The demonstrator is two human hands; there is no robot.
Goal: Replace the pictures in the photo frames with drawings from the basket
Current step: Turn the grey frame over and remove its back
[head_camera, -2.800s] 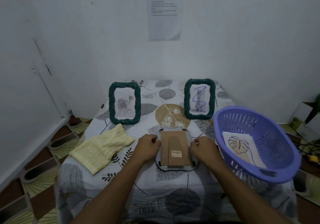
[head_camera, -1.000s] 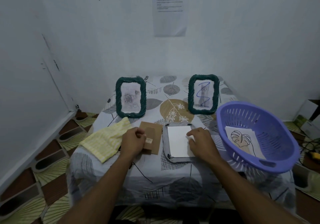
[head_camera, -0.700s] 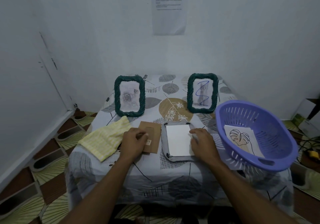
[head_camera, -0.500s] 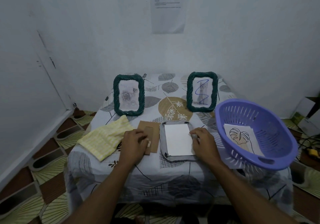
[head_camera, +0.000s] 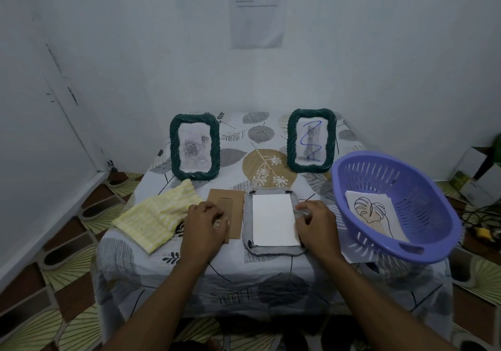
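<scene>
The opened photo frame [head_camera: 272, 251] lies face down at the front centre of the table [head_camera: 271, 269]. A white sheet [head_camera: 273, 220] sits in its recess, blank side up. The brown backing board [head_camera: 236, 201] is out of the frame and lies flat just beside its left edge.

The left hand [head_camera: 206, 223] rests on the near part of the backing board, fingers curled over it and holding it. The right hand [head_camera: 317, 224] is at the right edge of the opened frame, fingers curled and touching it. Whether they pinch the sheet or the frame rim cannot be determined.

The purple basket [head_camera: 423, 188] stands at the right of the table, tilted toward the person. It contains a leaf drawing [head_camera: 371, 211] on top of other sheets.

Two green frames stand upright at the rear: the left frame [head_camera: 194, 147] shows a rose picture and the right frame [head_camera: 311, 140] shows a cat picture overdrawn with a blue line. A yellow cloth [head_camera: 154, 215] lies at the front left, just beside the backing board.
</scene>
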